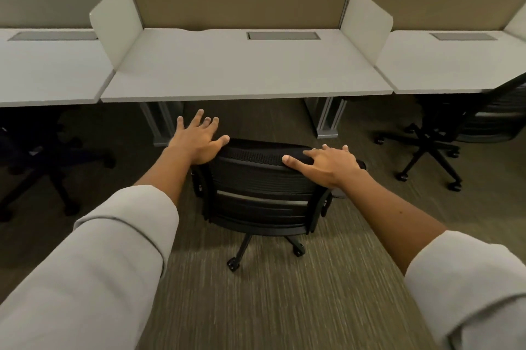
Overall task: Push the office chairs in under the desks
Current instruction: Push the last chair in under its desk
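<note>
Black chair [260,193] stands on carpet [284,307] in front of middle desk [244,70], not under it, back toward the camera. Left hand [196,140] at the backrest's top left corner, fingers spread, thumb on the edge. Right hand [330,163] lies on the top right, fingers spread. Another chair [466,125] sits partly under the right desk [455,65].

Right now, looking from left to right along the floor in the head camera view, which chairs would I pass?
Dark chair on the left → middle chair with both hands at its backrest, in front of the desk → chair on the right, partly under its desk.
</note>
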